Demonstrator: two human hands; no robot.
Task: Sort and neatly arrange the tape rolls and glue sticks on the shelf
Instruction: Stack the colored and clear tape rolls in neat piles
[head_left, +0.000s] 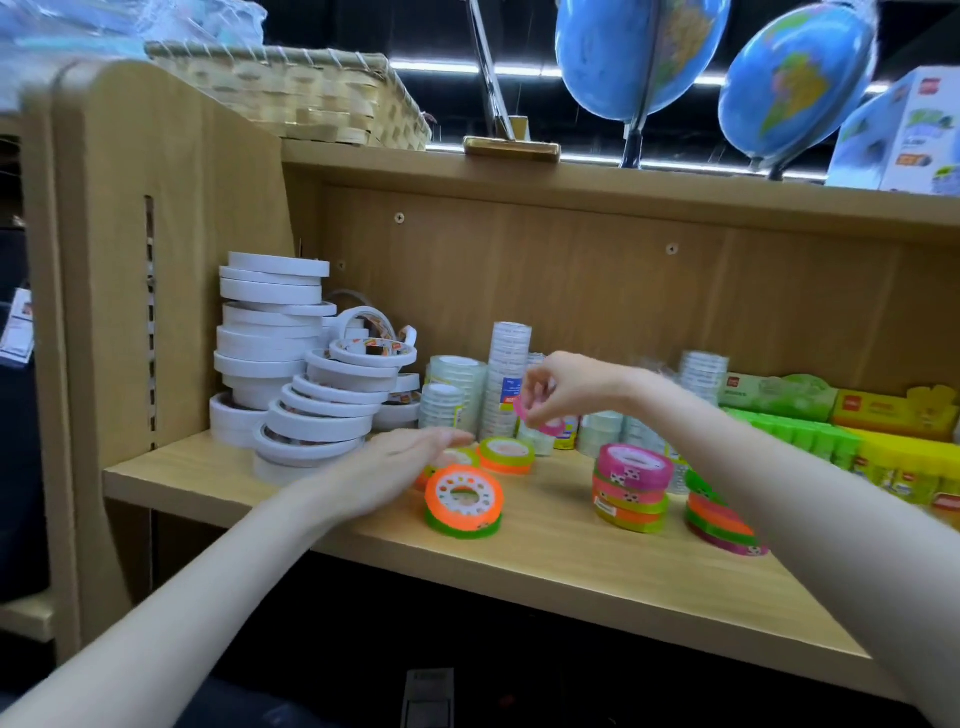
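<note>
My right hand (563, 387) pinches a pink tape roll (540, 420) above the shelf board (597, 566). My left hand (395, 462) hovers flat with straight fingers just left of an orange-on-green tape stack (464, 503). Behind it sits another orange and green roll (506, 455). A pink, orange and green stack (631, 486) stands to the right, and a leaning stack (719, 514) lies partly under my right forearm. White tape rolls (275, 332) are piled at the left. Clear tape rolls (506, 374) stand at the back. Green and yellow glue stick packs (841, 436) fill the right.
The shelf's left side panel (156, 249) and the upper shelf board (623, 187) bound the space. A woven basket (311, 93), two globes (639, 57) and a box (914, 135) sit above. Bare shelf board lies at the front middle.
</note>
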